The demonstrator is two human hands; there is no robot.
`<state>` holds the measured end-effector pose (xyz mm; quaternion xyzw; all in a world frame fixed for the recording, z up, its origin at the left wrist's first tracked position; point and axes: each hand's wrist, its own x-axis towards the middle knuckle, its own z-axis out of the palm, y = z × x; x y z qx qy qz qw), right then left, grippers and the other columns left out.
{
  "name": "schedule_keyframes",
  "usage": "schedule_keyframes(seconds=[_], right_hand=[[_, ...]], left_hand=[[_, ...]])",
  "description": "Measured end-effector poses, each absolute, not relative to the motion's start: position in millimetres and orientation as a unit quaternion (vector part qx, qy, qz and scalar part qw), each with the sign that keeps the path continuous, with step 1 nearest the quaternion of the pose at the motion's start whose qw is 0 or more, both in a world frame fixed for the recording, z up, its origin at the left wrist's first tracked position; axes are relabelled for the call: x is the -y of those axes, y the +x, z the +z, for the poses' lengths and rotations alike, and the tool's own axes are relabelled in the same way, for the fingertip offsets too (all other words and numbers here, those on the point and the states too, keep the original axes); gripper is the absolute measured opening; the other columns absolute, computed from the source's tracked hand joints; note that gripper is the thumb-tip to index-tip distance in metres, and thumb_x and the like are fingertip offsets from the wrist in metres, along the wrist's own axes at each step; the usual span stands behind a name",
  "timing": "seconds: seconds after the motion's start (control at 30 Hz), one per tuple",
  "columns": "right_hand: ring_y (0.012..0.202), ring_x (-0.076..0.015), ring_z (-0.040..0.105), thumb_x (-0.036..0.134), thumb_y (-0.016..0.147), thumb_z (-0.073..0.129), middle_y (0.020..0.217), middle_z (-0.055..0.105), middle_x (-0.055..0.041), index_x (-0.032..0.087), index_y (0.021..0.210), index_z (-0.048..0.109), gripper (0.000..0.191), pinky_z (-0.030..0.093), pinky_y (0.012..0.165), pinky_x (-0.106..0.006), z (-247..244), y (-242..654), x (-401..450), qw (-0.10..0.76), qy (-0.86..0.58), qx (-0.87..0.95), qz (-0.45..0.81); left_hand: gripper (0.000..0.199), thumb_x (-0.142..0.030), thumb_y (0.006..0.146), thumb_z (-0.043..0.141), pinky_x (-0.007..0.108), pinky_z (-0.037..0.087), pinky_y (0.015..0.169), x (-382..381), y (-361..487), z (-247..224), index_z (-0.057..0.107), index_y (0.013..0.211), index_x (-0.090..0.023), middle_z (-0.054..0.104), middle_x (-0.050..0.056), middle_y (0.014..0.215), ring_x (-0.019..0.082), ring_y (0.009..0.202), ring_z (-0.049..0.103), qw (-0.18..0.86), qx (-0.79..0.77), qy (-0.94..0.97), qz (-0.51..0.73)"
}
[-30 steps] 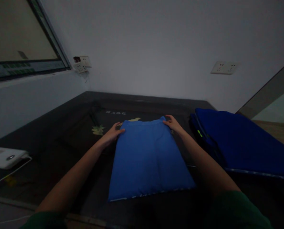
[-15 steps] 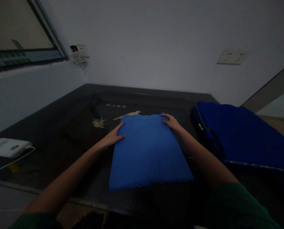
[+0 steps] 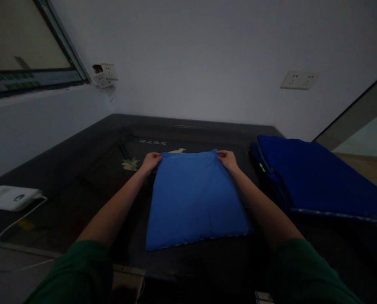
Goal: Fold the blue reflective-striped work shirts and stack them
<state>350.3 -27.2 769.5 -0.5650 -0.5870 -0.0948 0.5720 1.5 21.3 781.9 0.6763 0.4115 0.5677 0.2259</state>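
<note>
A folded piece of light blue cloth (image 3: 197, 198) lies flat on the dark tabletop (image 3: 96, 143), its narrower edge at the far side. My left hand (image 3: 151, 162) pinches its far left corner between thumb and fingers. At the far right corner, my right hand (image 3: 227, 159) grips the same edge in a similar pinch. The undersides of both corners are hidden. To the right of my right arm sits a stack of folded darker blue cloth (image 3: 315, 177).
At the left edge lies a white device (image 3: 12, 197) with a white cable (image 3: 20, 217) running from it. White walls (image 3: 191, 63) rise behind the table, with sockets (image 3: 299, 80) at right and more sockets (image 3: 103, 79) in the left corner. A window (image 3: 26, 42) is at upper left.
My left hand has moved up from the cloth's left side to its far left corner and now pinches it. My right hand stays at the far right corner. The view has shifted slightly.
</note>
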Motion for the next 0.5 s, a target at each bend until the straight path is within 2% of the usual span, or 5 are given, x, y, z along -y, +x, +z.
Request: schedule_keyframes(seconds=[0.1,0.17,0.3,0.4,0.5], right_hand=[[0.108,-0.0232,0.058,0.012,0.083,0.057,0.115,0.064,-0.0097,0.019,0.116,0.067,0.035,0.043,0.096,-0.039,762,346,32,0.553,-0.570,0.596,-0.121],[0.114,-0.0281,0.056,0.016,0.089,0.051,0.125,0.059,-0.0121,0.021,0.119,0.065,0.033,0.039,0.099,-0.044,754,341,39,0.509,-0.589,0.607,-0.159],[0.120,-0.0364,0.050,0.017,0.096,0.032,0.142,0.043,-0.0185,0.020,0.134,0.054,0.044,0.039,0.097,-0.053,747,329,57,0.432,-0.624,0.603,-0.246],[0.129,-0.0371,0.041,0.012,0.094,0.027,0.151,0.032,-0.0191,0.016,0.142,0.043,0.051,0.038,0.099,-0.053,753,312,65,0.423,-0.596,0.612,-0.303],[0.136,-0.0331,0.035,0.021,0.094,0.036,0.152,0.032,-0.0173,0.012,0.144,0.040,0.051,0.033,0.107,-0.049,755,286,60,0.391,-0.555,0.672,-0.296]], left_hand=[[0.028,-0.021,0.077,0.063,0.033,0.048,0.078,-18,1,776,0.062,0.105,-0.018,0.067,0.011,0.096,0.026,0.098,0.062,0.107,-0.436,0.676,0.584],[0.028,-0.020,0.079,0.061,0.037,0.046,0.087,-12,0,772,0.061,0.107,-0.018,0.066,0.012,0.101,0.029,0.105,0.059,0.062,-0.444,0.685,0.575],[0.052,-0.022,0.082,0.059,0.049,0.036,0.101,8,4,768,0.049,0.133,-0.019,0.054,0.018,0.127,0.038,0.126,0.044,-0.089,-0.466,0.699,0.535],[0.057,-0.023,0.086,0.052,0.053,0.026,0.108,22,23,767,0.039,0.142,-0.020,0.041,0.017,0.142,0.038,0.134,0.033,-0.228,-0.439,0.733,0.467],[0.045,-0.028,0.091,0.046,0.052,0.015,0.114,25,53,760,0.049,0.136,-0.022,0.040,0.012,0.146,0.033,0.136,0.031,-0.223,-0.391,0.802,0.393]])
